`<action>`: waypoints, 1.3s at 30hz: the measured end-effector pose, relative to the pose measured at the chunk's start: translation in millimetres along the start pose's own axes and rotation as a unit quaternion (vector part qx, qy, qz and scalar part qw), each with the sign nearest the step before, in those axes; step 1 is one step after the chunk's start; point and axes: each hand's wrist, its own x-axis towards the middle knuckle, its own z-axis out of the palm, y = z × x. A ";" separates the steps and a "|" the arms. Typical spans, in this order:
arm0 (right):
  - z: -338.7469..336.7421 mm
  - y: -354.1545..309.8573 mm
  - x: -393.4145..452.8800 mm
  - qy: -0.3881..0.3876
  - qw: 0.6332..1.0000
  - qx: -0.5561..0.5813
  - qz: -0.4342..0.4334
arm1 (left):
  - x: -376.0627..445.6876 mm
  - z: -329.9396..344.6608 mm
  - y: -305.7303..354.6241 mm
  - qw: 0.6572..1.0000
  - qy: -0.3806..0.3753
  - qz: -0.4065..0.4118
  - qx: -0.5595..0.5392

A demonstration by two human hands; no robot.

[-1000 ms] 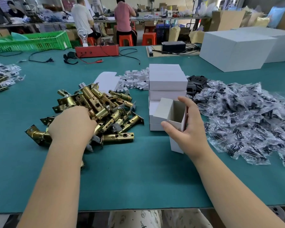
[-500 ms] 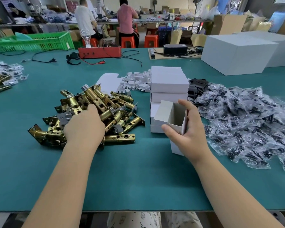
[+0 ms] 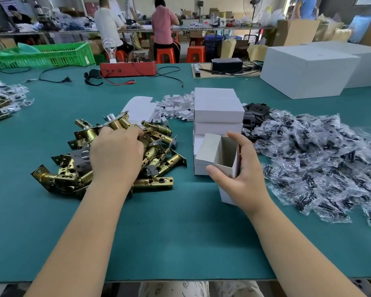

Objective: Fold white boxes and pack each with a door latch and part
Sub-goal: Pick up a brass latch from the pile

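Right hand (image 3: 240, 179) holds open white box (image 3: 221, 155); left hand (image 3: 116, 155) rests on latches (image 3: 156, 155).

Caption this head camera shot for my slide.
Right hand holds an open white box while left hand reaches into brass latches.

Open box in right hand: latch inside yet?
No: the open box held by the right hand shows only bare white walls inside.

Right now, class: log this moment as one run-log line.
left hand: reaching into brass latch pile | right hand: holds open white box | box: empty
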 end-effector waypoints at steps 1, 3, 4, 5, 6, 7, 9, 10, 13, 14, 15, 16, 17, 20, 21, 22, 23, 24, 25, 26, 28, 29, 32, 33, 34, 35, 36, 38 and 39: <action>-0.2 0.0 0.2 -0.001 1.000 0.000 0.002 | 2.8 -1.4 1.6 1.000 -0.013 -0.006 -0.025; -0.9 -0.1 0.0 -0.002 1.000 0.001 0.003 | 5.5 -2.0 -0.3 0.994 -0.099 -0.046 -0.030; -1.1 -0.3 -0.1 -0.002 1.000 0.001 0.002 | 4.4 -1.7 -3.1 0.988 -0.144 -0.062 -0.005; -1.2 -0.6 0.0 -0.001 1.000 0.000 0.003 | 1.9 -1.8 -5.4 0.981 -0.175 -0.076 0.025; -1.3 -0.6 -0.3 -0.002 1.000 -0.002 0.005 | -2.2 -2.3 -7.7 0.976 -0.196 -0.087 0.049; -1.1 -0.3 -0.4 -0.002 1.000 -0.003 0.007 | -6.3 -2.8 -9.0 0.971 -0.208 -0.096 0.062; -0.3 0.2 -0.1 -0.003 1.000 -0.005 0.009 | -12.8 -3.6 -10.7 0.967 -0.220 -0.113 0.062; 0.1 0.4 -0.3 -0.004 1.000 -0.004 0.011 | -14.6 -4.4 -11.2 0.966 -0.221 -0.121 0.059; 0.8 1.3 -0.8 -0.006 1.000 -0.001 0.014 | -13.4 -8.1 -10.0 0.967 -0.210 -0.138 0.052; 0.7 1.4 -1.4 -0.005 1.000 0.000 0.014 | -12.8 -8.5 -7.8 0.968 -0.202 -0.141 0.053; 0.8 1.2 -2.0 -0.005 1.000 0.002 0.013 | -11.9 -8.8 -5.2 0.969 -0.192 -0.145 0.057; 0.8 0.8 -2.7 -0.006 1.000 0.003 0.013 | -10.7 -9.1 -2.5 0.971 -0.181 -0.144 0.058; 0.7 0.3 -3.2 -0.008 1.000 0.002 0.012 | -8.6 -8.9 0.0 0.974 -0.168 -0.139 0.055; 0.1 -2.1 -4.4 -0.014 1.000 0.005 0.014 | -0.1 -8.9 6.0 0.987 -0.120 -0.103 0.016; 0.1 -2.8 -4.4 -0.016 1.000 0.007 0.013 | 3.1 -8.9 7.8 0.991 -0.098 -0.091 -0.006; 0.0 -3.3 -4.4 -0.016 1.000 0.007 0.011 | 5.9 -9.1 9.8 0.994 -0.075 -0.079 -0.032; -0.1 -3.4 -4.3 -0.017 1.000 0.006 0.009 | 8.5 -8.6 12.1 0.995 -0.049 -0.067 -0.062; -0.1 -3.4 -4.2 -0.019 1.000 0.003 0.009 | 10.5 -8.4 15.0 0.994 -0.023 -0.057 -0.094; -0.1 -3.4 -4.1 -0.020 1.000 0.000 0.009 | 12.3 -7.7 18.0 0.990 0.003 -0.048 -0.130; -0.2 -3.1 -3.9 -0.021 1.000 -0.002 0.009 | 14.2 -8.1 21.9 0.985 0.026 -0.040 -0.165; -0.3 -2.7 -3.6 -0.022 1.000 -0.005 0.007 | 19.2 -10.9 31.1 0.970 0.065 -0.029 -0.233; -0.4 -2.3 -3.6 -0.023 1.000 -0.005 0.005 | 21.8 -12.7 36.2 0.958 0.077 -0.032 -0.274; 0.1 -1.1 -2.0 -0.022 1.000 0.003 0.006 | 30.1 -20.8 50.6 0.878 0.045 -0.085 -0.468; 0.2 -0.1 -1.6 -0.022 1.000 0.007 0.008 | 31.4 -24.8 55.7 0.836 0.017 -0.106 -0.538; 0.3 0.9 -1.1 -0.022 1.000 0.010 0.012 | 32.1 -28.3 60.0 0.797 -0.011 -0.120 -0.591; 0.6 1.7 -0.6 -0.023 1.000 0.012 0.015 | 31.8 -31.6 63.8 0.768 -0.037 -0.126 -0.627; 1.1 2.3 -0.2 -0.023 1.000 0.014 0.015 | 31.0 -34.5 67.5 0.749 -0.062 -0.126 -0.647; 2.7 3.1 0.6 -0.021 0.999 0.024 0.003 | 27.8 -38.3 74.9 0.735 -0.106 -0.124 -0.658; 3.4 3.4 1.1 -0.019 0.999 0.027 -0.003 | 26.0 -38.3 78.6 0.739 -0.121 -0.122 -0.651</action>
